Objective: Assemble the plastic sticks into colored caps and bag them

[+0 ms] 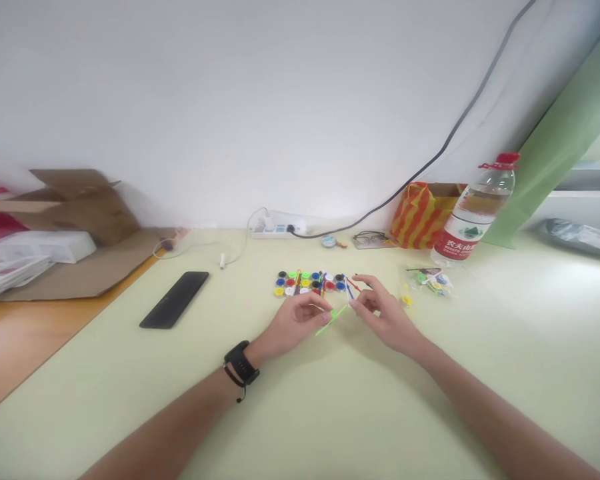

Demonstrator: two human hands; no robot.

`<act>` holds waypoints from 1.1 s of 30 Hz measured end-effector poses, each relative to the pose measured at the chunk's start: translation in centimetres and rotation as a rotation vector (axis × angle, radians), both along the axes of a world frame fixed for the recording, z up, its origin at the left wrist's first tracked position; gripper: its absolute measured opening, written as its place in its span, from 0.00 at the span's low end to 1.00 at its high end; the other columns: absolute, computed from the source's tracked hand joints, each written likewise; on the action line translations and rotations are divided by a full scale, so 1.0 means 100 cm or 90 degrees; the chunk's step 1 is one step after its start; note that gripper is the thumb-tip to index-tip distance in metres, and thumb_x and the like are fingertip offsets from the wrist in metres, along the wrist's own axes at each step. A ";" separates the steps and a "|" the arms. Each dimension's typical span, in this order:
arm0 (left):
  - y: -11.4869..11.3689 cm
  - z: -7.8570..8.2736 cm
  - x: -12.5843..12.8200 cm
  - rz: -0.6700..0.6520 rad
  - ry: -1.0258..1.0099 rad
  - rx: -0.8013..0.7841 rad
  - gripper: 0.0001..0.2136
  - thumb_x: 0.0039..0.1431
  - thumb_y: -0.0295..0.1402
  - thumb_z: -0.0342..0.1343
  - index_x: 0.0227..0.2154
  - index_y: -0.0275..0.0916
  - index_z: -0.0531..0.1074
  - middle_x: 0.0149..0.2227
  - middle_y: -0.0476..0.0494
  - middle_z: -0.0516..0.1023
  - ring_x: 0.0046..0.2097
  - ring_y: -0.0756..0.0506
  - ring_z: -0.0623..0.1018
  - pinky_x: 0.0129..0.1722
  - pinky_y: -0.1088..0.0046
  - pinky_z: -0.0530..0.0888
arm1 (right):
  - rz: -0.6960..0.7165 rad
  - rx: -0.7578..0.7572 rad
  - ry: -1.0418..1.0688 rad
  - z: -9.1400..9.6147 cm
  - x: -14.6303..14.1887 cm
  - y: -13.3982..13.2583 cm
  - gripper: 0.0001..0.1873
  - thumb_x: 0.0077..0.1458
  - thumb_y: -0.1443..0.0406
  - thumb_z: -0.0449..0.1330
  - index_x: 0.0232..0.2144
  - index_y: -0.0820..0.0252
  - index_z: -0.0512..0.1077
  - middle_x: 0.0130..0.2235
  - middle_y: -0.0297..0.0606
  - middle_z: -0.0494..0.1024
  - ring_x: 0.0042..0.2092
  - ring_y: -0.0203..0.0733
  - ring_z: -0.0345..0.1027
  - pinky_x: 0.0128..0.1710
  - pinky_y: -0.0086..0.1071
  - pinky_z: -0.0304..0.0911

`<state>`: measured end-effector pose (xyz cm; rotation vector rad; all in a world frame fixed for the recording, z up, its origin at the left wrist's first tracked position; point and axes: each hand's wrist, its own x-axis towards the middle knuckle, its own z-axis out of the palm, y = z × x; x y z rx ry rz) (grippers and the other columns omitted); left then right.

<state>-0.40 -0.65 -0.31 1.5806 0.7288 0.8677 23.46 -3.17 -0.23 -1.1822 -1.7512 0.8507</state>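
Observation:
My left hand (295, 323) pinches a thin bright green plastic stick (337, 313) between thumb and fingers. It slants up toward my right hand (387, 317), whose curled fingers hold several thin sticks in red, blue and white (350, 291). The exact grip of those fingertips is too small to make out. Just beyond both hands lie rows of small round discs (291, 283) in yellow, blue, red, green, white and black. More thin coloured sticks lie in bunches across the discs. My left fingers partly hide the nearest row.
A clear bag of discs (434, 283) and a yellow piece (406, 297) lie right. A black phone (174, 300) lies left. Behind are a power strip (275, 230), glasses (375, 239), a striped bag (416, 213) and a water bottle (473, 213). A cardboard box (87, 213) stands far left.

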 end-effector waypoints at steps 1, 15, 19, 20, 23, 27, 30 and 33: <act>0.002 -0.001 -0.001 0.015 -0.014 -0.014 0.12 0.58 0.38 0.68 0.40 0.37 0.77 0.41 0.42 0.79 0.40 0.46 0.80 0.43 0.68 0.77 | -0.010 0.014 0.005 0.001 0.001 0.000 0.20 0.66 0.54 0.55 0.56 0.53 0.64 0.28 0.30 0.67 0.30 0.39 0.62 0.30 0.32 0.62; 0.005 -0.004 0.001 0.058 -0.081 -0.096 0.15 0.53 0.37 0.72 0.39 0.36 0.76 0.37 0.45 0.79 0.38 0.47 0.81 0.44 0.66 0.80 | 0.130 -0.024 -0.046 0.004 -0.009 -0.014 0.23 0.70 0.51 0.49 0.33 0.58 0.73 0.29 0.34 0.67 0.26 0.35 0.58 0.26 0.31 0.58; 0.006 -0.006 0.000 0.063 -0.086 -0.099 0.15 0.53 0.37 0.72 0.39 0.36 0.76 0.37 0.45 0.78 0.38 0.47 0.81 0.43 0.67 0.80 | 0.156 -0.076 -0.047 0.011 -0.008 -0.012 0.29 0.69 0.49 0.48 0.19 0.57 0.55 0.21 0.28 0.53 0.24 0.34 0.48 0.25 0.31 0.49; 0.005 -0.006 0.000 0.060 -0.087 -0.101 0.15 0.53 0.37 0.72 0.39 0.36 0.75 0.37 0.45 0.78 0.38 0.46 0.81 0.43 0.66 0.80 | 0.142 -0.066 -0.034 0.012 -0.008 -0.012 0.28 0.69 0.50 0.50 0.21 0.57 0.56 0.22 0.29 0.55 0.26 0.34 0.51 0.26 0.31 0.51; 0.004 -0.006 -0.001 0.044 -0.088 -0.095 0.15 0.54 0.36 0.71 0.42 0.37 0.75 0.41 0.44 0.78 0.40 0.45 0.82 0.45 0.65 0.79 | 0.110 -0.039 0.014 0.011 -0.011 -0.012 0.19 0.67 0.51 0.55 0.30 0.57 0.63 0.29 0.31 0.66 0.30 0.36 0.60 0.30 0.30 0.58; 0.001 -0.004 0.000 0.009 -0.071 -0.085 0.15 0.56 0.36 0.70 0.43 0.37 0.76 0.44 0.42 0.78 0.43 0.44 0.82 0.47 0.64 0.78 | 0.109 -0.025 0.052 0.005 -0.015 -0.013 0.13 0.65 0.54 0.59 0.44 0.54 0.65 0.42 0.37 0.73 0.35 0.37 0.68 0.37 0.33 0.66; 0.000 -0.004 0.001 -0.001 -0.065 -0.079 0.15 0.55 0.35 0.70 0.43 0.37 0.76 0.44 0.41 0.78 0.43 0.45 0.81 0.46 0.66 0.78 | 0.123 -0.020 0.048 0.002 -0.016 -0.013 0.15 0.65 0.56 0.60 0.50 0.52 0.63 0.43 0.37 0.74 0.37 0.38 0.69 0.40 0.35 0.68; 0.001 -0.004 0.001 0.006 -0.072 -0.080 0.14 0.55 0.34 0.70 0.42 0.37 0.76 0.44 0.42 0.78 0.44 0.45 0.81 0.46 0.67 0.78 | 0.135 -0.005 0.026 0.000 -0.015 -0.014 0.17 0.66 0.58 0.59 0.55 0.51 0.63 0.42 0.37 0.75 0.37 0.38 0.69 0.40 0.36 0.69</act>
